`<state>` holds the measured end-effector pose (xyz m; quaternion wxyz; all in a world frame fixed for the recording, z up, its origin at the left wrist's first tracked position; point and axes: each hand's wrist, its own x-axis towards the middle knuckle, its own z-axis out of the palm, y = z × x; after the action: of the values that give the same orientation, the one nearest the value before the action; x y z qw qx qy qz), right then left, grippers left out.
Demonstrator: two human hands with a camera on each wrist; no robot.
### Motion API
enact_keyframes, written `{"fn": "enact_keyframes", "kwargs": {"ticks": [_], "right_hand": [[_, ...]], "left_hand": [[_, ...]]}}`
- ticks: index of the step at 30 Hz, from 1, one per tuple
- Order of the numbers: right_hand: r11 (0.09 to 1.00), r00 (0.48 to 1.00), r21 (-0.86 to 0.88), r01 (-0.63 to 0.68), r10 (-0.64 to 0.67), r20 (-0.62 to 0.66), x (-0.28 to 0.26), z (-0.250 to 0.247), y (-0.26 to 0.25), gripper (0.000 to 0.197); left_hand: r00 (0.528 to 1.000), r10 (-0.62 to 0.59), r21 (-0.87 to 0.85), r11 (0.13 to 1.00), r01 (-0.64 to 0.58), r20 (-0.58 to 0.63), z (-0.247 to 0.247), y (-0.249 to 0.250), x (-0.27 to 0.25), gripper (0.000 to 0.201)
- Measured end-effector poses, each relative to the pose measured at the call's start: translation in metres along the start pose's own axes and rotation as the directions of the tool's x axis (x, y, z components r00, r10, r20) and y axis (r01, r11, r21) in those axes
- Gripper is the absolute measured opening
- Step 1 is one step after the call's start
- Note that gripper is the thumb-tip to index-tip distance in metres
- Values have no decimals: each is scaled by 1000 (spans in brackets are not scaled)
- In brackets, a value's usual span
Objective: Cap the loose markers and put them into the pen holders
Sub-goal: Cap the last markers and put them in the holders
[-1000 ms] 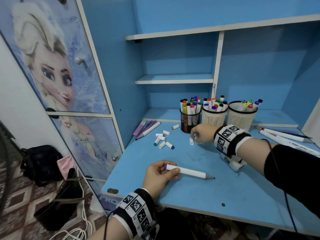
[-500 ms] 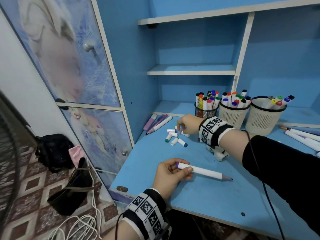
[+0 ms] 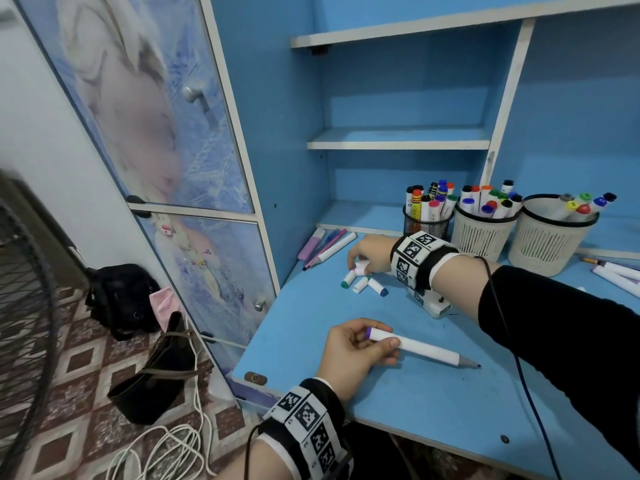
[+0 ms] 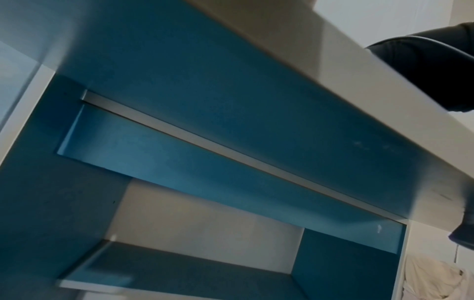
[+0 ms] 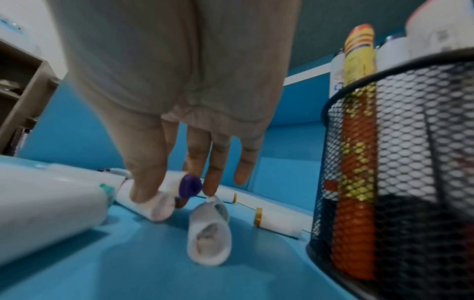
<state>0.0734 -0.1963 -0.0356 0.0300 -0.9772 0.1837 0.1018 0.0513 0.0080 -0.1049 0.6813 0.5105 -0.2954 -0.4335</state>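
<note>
My left hand grips the purple-ended butt of a white marker. The marker lies low over the desk near the front, its bare tip pointing right. My right hand reaches down into a cluster of loose caps at the back left. In the right wrist view the thumb and index finger of my right hand pinch a purple-ended cap; another white cap lies beside it. A black mesh holder and two white basket holders stand behind, full of capped markers.
More loose markers lie at the back left and at the far right. The black mesh holder stands close to the right of my right hand. A cabinet wall bounds the desk on the left. Bags and a cable lie on the floor.
My right hand has moved left from in front of the black holder to the pile of caps. The left hand and its marker have stayed put.
</note>
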Motion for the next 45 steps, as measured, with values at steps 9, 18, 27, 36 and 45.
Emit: {"fn": "enact_keyframes", "kwargs": {"ticks": [9,18,27,36,45], "right_hand": [[990,987,135,-38,59,-150,-36,-20,9,40],[892,922,449,-46,211,-326,-128,-28,7,23],[313,837,947,67,499,-224,-236,1,-6,16],[-254,633,887,386,773,-54,-253,94,-13,33],[-408,595,750,520,804,25,-254,119,-23,23]], "left_hand": [[1000,12,36,999,-12,-6,1,3,-2,11],[999,30,83,996,-29,-15,1,5,-5,11],[995,99,73,993,-96,-31,3,1,-9,10],[993,118,70,991,-116,-22,3,-1,-9,12],[988,138,56,989,-134,-63,4,0,-12,11]]}}
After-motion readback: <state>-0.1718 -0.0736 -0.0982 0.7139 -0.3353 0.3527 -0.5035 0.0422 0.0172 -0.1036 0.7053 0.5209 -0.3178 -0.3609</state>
